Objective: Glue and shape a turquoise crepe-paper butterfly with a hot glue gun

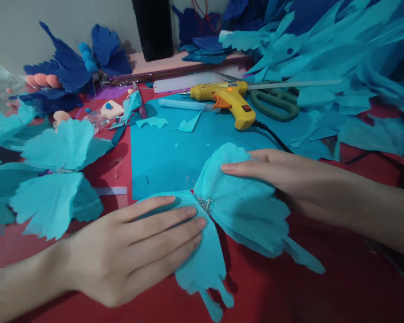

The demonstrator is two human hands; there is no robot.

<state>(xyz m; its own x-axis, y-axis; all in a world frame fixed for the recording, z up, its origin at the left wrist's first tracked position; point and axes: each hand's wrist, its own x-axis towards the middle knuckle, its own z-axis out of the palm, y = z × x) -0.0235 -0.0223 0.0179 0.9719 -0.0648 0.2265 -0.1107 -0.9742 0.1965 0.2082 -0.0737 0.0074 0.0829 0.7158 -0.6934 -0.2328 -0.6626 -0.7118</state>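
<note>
A light blue crepe-paper butterfly (245, 211) lies on the red table, its wings joined at a shiny glued middle. My left hand (134, 251) lies flat on its left wing, fingers stretched out and pressing the paper down. My right hand (272, 172) rests flat on the right wing, fingers extended toward the left. Neither hand grips anything. Part of each wing is hidden under the hands.
A blue paper sheet (164, 157) lies behind the butterfly. A yellow glue gun (229, 101), a glue stick (185, 104) and green scissors (276, 103) lie at the back. Finished light blue butterflies (60, 175) sit left, a dark blue one (74, 63) behind, paper heaps (343, 54) right.
</note>
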